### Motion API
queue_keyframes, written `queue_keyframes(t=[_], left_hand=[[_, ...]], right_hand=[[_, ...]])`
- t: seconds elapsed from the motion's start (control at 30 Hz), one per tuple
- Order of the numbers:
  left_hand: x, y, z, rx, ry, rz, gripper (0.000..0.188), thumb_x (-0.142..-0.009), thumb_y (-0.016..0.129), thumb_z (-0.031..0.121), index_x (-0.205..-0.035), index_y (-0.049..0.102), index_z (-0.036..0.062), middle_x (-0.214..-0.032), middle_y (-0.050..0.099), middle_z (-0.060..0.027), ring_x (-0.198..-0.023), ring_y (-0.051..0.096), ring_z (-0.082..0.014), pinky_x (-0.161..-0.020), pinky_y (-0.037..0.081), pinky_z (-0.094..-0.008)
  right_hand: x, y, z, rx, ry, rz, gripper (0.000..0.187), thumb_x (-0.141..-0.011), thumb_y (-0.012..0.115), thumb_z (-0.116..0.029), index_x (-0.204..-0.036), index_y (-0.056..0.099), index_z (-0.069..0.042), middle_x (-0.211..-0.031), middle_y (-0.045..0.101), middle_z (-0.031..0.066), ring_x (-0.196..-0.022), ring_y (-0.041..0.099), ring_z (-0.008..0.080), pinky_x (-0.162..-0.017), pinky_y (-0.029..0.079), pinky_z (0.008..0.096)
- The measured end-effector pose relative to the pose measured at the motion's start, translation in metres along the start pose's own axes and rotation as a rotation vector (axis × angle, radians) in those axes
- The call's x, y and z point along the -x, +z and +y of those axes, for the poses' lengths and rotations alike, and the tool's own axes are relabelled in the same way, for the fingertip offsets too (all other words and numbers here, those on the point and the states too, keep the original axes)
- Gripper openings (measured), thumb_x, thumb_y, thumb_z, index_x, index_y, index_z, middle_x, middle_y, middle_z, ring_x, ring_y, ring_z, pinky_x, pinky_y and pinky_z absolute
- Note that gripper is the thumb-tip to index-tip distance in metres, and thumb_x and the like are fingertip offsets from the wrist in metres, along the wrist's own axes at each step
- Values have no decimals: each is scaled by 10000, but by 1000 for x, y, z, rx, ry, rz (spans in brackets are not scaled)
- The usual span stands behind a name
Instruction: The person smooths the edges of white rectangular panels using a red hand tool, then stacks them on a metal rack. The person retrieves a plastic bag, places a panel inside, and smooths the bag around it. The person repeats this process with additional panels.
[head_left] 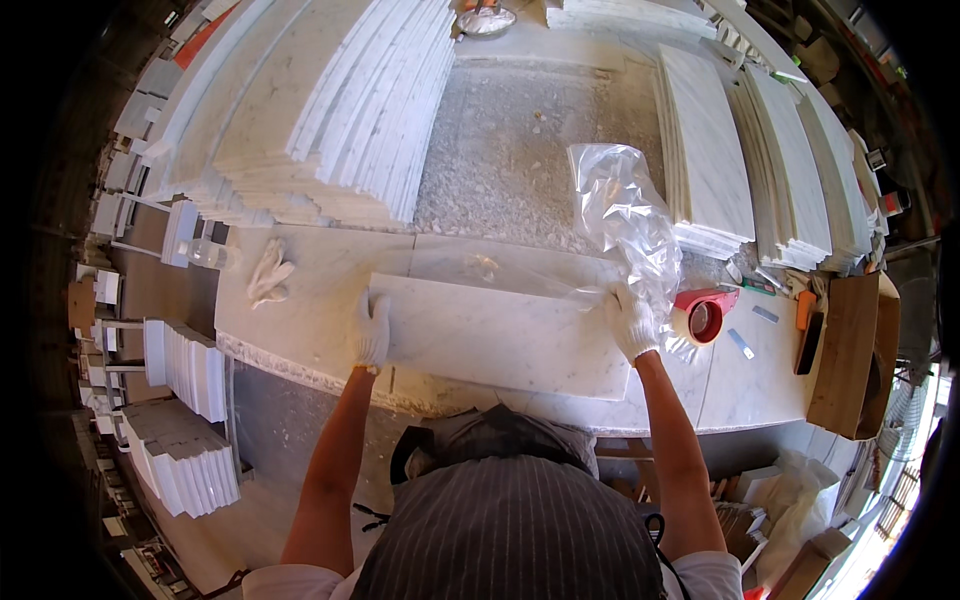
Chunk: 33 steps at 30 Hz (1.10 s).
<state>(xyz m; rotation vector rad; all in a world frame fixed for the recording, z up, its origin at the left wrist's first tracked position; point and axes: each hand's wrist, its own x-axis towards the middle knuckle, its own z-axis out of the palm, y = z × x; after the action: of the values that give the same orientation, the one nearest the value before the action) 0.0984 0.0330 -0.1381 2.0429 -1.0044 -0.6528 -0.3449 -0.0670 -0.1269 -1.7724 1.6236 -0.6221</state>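
A long white marble slab point(500, 340) lies crosswise in front of me on the stone-topped bench. My left hand point(372, 330), in a white knit glove, grips its left end. At the other end, my right hand point(632, 320), gloved the same way, closes on the slab beside crumpled clear plastic film point(625, 210). The film touches or passes under that hand; which one, I cannot tell. A thin sheet of it also spreads along the slab's far edge. Just right of my right hand stands a red tape dispenser point(705, 312) with a roll of tape.
Stacked marble slabs stand at the far left point(350, 110) and far right point(705, 150). A spare white glove point(270, 273) and a plastic bottle point(208, 253) lie left. Blades, an orange-handled brush point(808, 330) and a cardboard box point(850, 350) occupy the right side.
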Motion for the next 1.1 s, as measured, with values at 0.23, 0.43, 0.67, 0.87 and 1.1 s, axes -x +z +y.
queue_keyframes(t=[0.23,0.43,0.67,0.87,1.1], left_hand=[[-1,-2,-8,2,-27,-31,484,-960,583,303,-1302,540,-36,-1193,642,-192,-1122,601,-289,-977,447,-357],[2,-6,6,81,-52,-77,457,-956,583,245,-1312,535,-38,-1189,632,-116,-1100,574,-194,-947,455,-324],[26,-8,56,-52,57,11,851,-830,745,318,-1494,319,-2,-1520,344,-226,-1385,366,-354,-1137,322,-404],[20,-17,65,-681,665,172,940,-683,837,350,-1449,394,33,-1468,402,-239,-1342,395,-395,-1096,336,-536],[-21,-15,65,-554,526,-66,485,-811,740,290,-1201,612,33,-1211,628,-160,-1101,586,-345,-957,454,-447]], right_hand=[[3,-3,-8,-67,50,-29,135,-906,606,-142,-1007,647,-61,-927,671,183,-870,657,337,-770,505,405],[1,-10,-6,-277,-122,117,192,-901,598,-28,-1079,669,-31,-1048,692,102,-974,641,210,-891,485,329],[8,-54,-60,-354,-82,256,172,-918,677,-109,-1069,690,-27,-1053,709,105,-963,640,166,-897,485,290],[28,-60,-57,-422,-123,288,205,-974,614,-191,-1008,682,-1,-975,719,95,-888,648,149,-856,497,292],[30,-49,-62,-544,23,366,349,-1022,524,-291,-930,671,11,-811,708,79,-773,629,125,-774,488,284]])
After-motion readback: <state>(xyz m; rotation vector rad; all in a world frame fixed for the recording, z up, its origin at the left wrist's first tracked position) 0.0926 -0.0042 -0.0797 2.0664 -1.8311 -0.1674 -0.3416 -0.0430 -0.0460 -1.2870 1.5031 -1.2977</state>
